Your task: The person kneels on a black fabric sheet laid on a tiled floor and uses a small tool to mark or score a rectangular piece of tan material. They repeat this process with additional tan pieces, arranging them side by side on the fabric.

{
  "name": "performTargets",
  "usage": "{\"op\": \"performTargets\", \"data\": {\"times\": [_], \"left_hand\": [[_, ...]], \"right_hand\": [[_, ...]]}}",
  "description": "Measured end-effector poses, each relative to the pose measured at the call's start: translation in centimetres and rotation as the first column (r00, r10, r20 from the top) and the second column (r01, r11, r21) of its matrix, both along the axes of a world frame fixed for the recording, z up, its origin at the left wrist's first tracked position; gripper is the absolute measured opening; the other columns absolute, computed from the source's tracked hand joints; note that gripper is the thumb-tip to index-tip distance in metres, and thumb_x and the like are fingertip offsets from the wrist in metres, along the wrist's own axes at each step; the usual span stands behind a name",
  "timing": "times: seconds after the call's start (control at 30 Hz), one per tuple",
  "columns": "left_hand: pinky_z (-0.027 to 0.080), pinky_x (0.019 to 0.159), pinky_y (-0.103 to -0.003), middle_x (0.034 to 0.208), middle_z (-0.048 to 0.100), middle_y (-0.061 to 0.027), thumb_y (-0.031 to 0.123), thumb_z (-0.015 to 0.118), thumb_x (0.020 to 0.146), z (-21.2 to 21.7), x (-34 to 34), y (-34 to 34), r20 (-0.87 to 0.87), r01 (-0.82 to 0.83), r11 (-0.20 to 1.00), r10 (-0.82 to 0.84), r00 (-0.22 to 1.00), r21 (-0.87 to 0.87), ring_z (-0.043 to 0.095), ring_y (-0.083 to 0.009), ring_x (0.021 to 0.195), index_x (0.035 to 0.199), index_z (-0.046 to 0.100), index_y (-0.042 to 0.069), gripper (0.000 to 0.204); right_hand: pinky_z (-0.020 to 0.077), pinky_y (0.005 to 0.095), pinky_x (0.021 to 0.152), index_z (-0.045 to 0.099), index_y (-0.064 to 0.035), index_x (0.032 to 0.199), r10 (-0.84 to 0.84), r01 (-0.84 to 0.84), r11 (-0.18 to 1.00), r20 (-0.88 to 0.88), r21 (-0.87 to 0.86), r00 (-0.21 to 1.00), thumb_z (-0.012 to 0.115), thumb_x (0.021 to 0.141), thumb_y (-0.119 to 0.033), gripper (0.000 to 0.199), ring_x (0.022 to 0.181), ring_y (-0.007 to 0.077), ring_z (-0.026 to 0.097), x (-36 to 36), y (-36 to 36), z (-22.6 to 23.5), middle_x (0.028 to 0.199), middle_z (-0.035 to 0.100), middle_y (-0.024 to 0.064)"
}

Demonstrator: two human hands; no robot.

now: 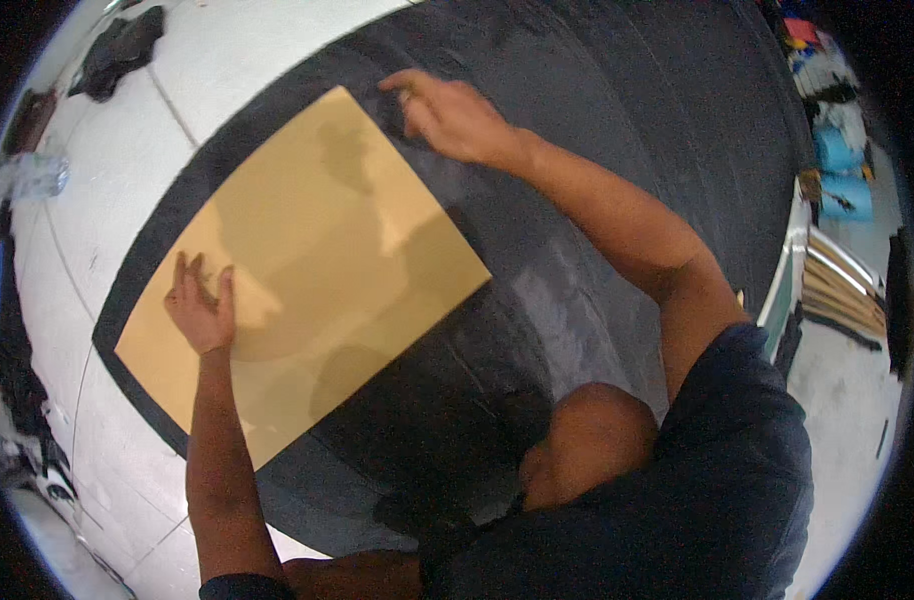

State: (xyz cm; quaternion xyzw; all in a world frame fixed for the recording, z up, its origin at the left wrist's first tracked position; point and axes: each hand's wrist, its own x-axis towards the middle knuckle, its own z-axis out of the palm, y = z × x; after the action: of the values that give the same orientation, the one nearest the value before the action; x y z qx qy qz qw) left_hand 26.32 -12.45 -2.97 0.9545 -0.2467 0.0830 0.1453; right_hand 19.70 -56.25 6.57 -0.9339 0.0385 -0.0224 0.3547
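Observation:
A large tan rectangular sheet, like card or stiff paper, lies flat on dark cloth. On the sheet's left part rests my left hand, fingers spread, holding nothing that shows. My right hand is over the dark cloth, just off the sheet's far right edge. Its index finger is stretched out and the others are partly bent; a small pale spot shows at the fingers, too blurred to name. Shadows of my arms fall over the sheet.
White tiled floor runs along the left. A clear plastic bottle and a black cloth piece lie there. At the right are blue rolls and a stack of long flat pieces. A bare rounded body part covers some cloth.

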Motion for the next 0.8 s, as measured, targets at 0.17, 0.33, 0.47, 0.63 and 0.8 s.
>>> {"op": "performTargets", "data": {"times": [0.17, 0.33, 0.47, 0.63, 0.8], "left_hand": [[0.037, 0.103, -0.043, 0.148, 0.053, -0.017, 0.04, 0.069, 0.093, 0.0, -0.3, -1.3, 0.043, -0.027, 0.997, 0.024, 0.999, 0.071, 0.056, -0.0311, 0.121, 0.13, 0.062, 0.005, 0.051], [0.037, 0.105, -0.044, 0.15, 0.049, -0.0177, 0.037, 0.066, 0.096, 0.6, -0.6, -1.6, -0.09, -0.023, 0.999, 0.026, 0.996, 0.039, 0.051, -0.0342, 0.123, 0.132, 0.061, 0.007, 0.047], [0.039, 0.102, -0.049, 0.144, 0.047, -0.0236, 0.036, 0.067, 0.096, -0.1, -0.3, -0.6, 0.052, 0.012, 0.998, -0.016, 0.999, 0.063, 0.049, -0.038, 0.119, 0.132, 0.062, 0.007, 0.047], [0.043, 0.1, -0.047, 0.129, 0.05, -0.0237, 0.038, 0.065, 0.096, 0.2, -0.1, -0.7, -0.015, -0.016, 0.99, 0.018, 1.0, 0.137, 0.05, -0.0388, 0.117, 0.136, 0.059, 0.007, 0.051], [0.047, 0.096, -0.047, 0.129, 0.051, -0.0227, 0.045, 0.066, 0.094, 2.2, -0.6, -2.3, -0.016, -0.109, 0.98, 0.113, 0.993, 0.165, 0.053, -0.04, 0.114, 0.133, 0.06, 0.005, 0.056]], "right_hand": [[0.053, 0.0479, 0.084, 0.063, -0.0066, 0.119, 0.308, -0.297, 0.947, 0.08, -0.122, 0.948, 0.062, 0.086, -0.016, 0.035, 0.097, 0.0366, 0.065, -11.2, 5.1, -4.0, 0.107, 0.063, 0.0159], [0.0518, 0.0426, 0.081, 0.061, -0.0034, 0.127, 0.341, -0.357, 0.919, -0.115, -0.165, 0.933, 0.063, 0.083, -0.017, 0.045, 0.097, 0.0293, 0.064, -18.0, 13.6, -3.6, 0.111, 0.061, 0.0131], [0.0518, 0.0398, 0.079, 0.058, -0.0013, 0.132, 0.269, -0.26, 0.939, 0.009, -0.226, 0.963, 0.06, 0.085, -0.018, 0.05, 0.094, 0.0269, 0.066, -18.6, 14.4, -5.7, 0.111, 0.062, 0.0128], [0.0526, 0.039, 0.077, 0.058, -0.0013, 0.134, 0.305, -0.297, 0.929, 0.003, -0.222, 0.952, 0.058, 0.086, -0.017, 0.051, 0.088, 0.0265, 0.067, -19.1, 14.0, -5.8, 0.102, 0.066, 0.0117], [0.053, 0.0393, 0.073, 0.058, -0.0011, 0.135, 0.284, -0.279, 0.941, -0.003, -0.193, 0.959, 0.058, 0.086, -0.018, 0.052, 0.084, 0.0261, 0.067, -19.5, 14.2, -6.5, 0.093, 0.068, 0.0094]]}}
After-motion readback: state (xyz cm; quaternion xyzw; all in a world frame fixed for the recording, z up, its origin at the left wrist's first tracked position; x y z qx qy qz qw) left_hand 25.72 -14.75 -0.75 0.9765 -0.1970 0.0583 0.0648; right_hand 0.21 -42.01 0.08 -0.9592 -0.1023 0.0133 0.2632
